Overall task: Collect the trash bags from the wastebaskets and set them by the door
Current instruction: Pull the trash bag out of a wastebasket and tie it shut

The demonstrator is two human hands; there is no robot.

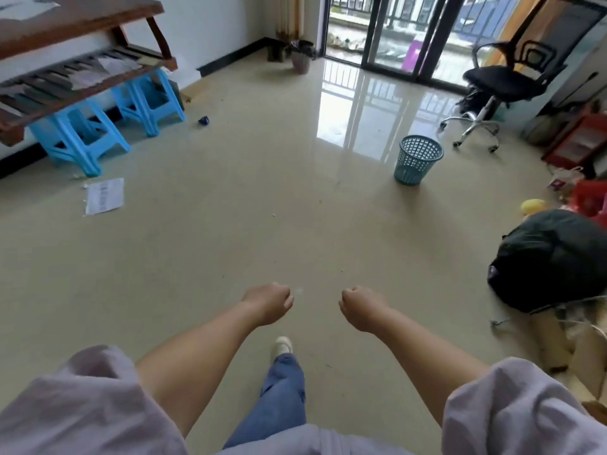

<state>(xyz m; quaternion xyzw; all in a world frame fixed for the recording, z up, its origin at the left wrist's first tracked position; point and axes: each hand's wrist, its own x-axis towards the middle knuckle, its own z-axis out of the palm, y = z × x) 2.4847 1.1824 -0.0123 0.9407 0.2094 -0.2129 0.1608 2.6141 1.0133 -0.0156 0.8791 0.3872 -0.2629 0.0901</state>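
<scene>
A teal mesh wastebasket (417, 159) stands on the shiny floor ahead and to the right, with no bag showing in it. A second wastebasket (301, 59), grey with a dark bag sticking out of its top, stands far back by the sliding glass door (377, 31). A full black trash bag (551, 261) lies on the floor at the right. My left hand (267, 303) and my right hand (361, 307) are both held out low in front of me as fists with nothing in them. Both are far from either basket.
A wooden table (65, 21) resting on blue plastic stools (75, 133) lines the left wall. A black office chair (505, 80) stands at the back right. Red crates and clutter (584, 152) crowd the right edge. A sheet of paper (104, 195) lies on the floor.
</scene>
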